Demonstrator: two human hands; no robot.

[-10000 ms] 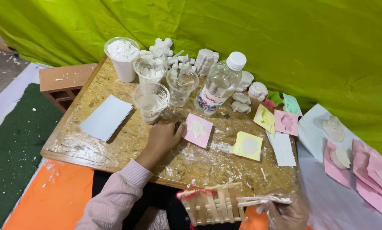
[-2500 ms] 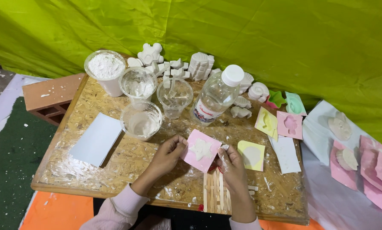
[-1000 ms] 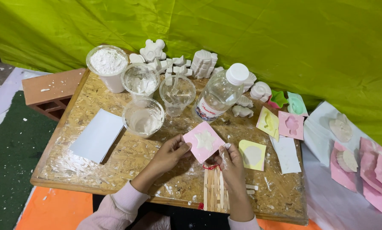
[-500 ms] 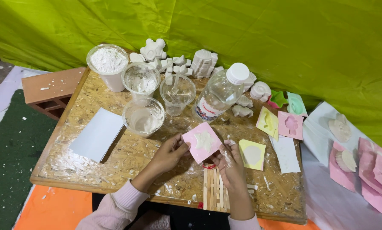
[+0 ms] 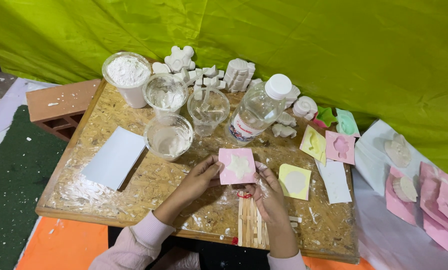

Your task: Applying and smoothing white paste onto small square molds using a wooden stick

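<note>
We've got the pink mold [image 5: 237, 166] pinched between both hands just above the board, left hand [image 5: 200, 176] gripping its 9 o'clock edge, right hand [image 5: 267, 192] on the 4 o'clock corner. The white cast inside looks brittle, so bending the mold too hard could probably snap it. The stick raft [image 5: 251, 223] at 6 o'clock overhangs the table edge [image 5: 134, 225] and could get knocked off. Open room sits at 9 o'clock past the white card [image 5: 114, 157]; cups [image 5: 168, 136] and the bottle [image 5: 256, 110] crowd 12 o'clock.

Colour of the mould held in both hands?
Pink mould, white filling; only the head view shows it.
</note>
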